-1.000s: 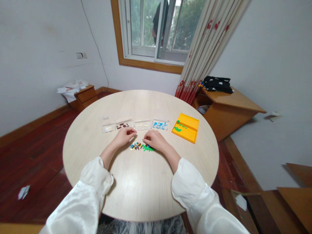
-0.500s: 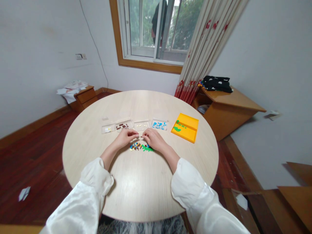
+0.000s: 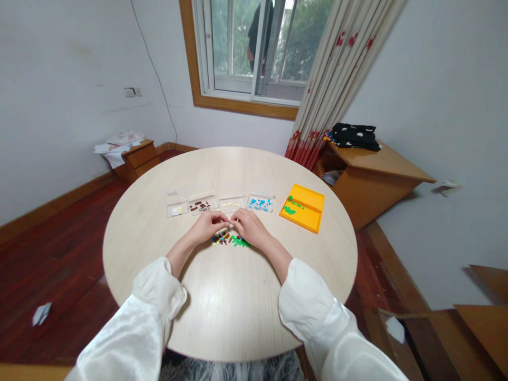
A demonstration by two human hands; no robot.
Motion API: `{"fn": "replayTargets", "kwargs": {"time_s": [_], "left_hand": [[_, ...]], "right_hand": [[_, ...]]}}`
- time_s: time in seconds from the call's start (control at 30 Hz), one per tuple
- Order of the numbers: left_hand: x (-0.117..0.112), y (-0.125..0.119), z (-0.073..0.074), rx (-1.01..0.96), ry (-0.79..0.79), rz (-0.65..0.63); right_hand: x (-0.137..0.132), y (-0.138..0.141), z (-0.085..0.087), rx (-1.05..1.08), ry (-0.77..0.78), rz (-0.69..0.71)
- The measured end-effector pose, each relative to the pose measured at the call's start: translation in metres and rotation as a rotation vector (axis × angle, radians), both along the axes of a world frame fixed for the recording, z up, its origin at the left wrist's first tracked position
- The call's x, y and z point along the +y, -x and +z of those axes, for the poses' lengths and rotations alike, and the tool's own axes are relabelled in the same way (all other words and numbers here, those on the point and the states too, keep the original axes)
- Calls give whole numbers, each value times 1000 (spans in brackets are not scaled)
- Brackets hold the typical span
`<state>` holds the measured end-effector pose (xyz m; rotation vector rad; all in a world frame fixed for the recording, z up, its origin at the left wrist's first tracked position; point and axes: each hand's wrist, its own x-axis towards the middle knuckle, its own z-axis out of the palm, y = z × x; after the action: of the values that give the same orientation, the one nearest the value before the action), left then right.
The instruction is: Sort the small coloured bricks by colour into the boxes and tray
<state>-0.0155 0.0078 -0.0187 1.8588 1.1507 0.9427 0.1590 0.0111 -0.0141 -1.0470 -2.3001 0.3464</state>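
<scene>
My left hand [image 3: 207, 226] and my right hand [image 3: 250, 228] meet fingertip to fingertip over a small pile of mixed coloured bricks [image 3: 229, 239] on the round table [image 3: 222, 296]. Both hands have their fingers curled in a pinch, and what they pinch is too small to make out. Green pieces of the pile lie just under my right hand. Behind the hands stands a row of clear small trays: one with yellow pieces [image 3: 177, 210], one with brown pieces [image 3: 201, 204], one with pale pieces [image 3: 232, 202] and one with blue pieces [image 3: 260, 202].
An orange tray [image 3: 307, 211] with green pieces lies at the right of the row. A wooden cabinet [image 3: 373, 174] with dark cloth on it stands right of the table, a low stand [image 3: 137, 153] with papers at the left. A person stands outside the window [image 3: 257, 37].
My two hands have drawn together above the pile until their fingertips touch. The right hand rose from the green pieces toward the left hand.
</scene>
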Motion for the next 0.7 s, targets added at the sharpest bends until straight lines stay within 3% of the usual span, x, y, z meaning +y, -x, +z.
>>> {"fn": "replayTargets", "kwargs": {"time_s": [0.13, 0.3, 0.4, 0.7], "left_hand": [[4, 3, -1, 3, -45, 105], [16, 20, -2, -37, -128, 496], [21, 29, -3, 21, -166, 668], [35, 31, -9, 367, -344, 743]], "right_hand": [[2, -1, -2, 32, -5, -9], [4, -2, -7, 31, 8, -19], [4, -2, -8, 6, 21, -10], [1, -2, -3, -24, 43, 23]]}}
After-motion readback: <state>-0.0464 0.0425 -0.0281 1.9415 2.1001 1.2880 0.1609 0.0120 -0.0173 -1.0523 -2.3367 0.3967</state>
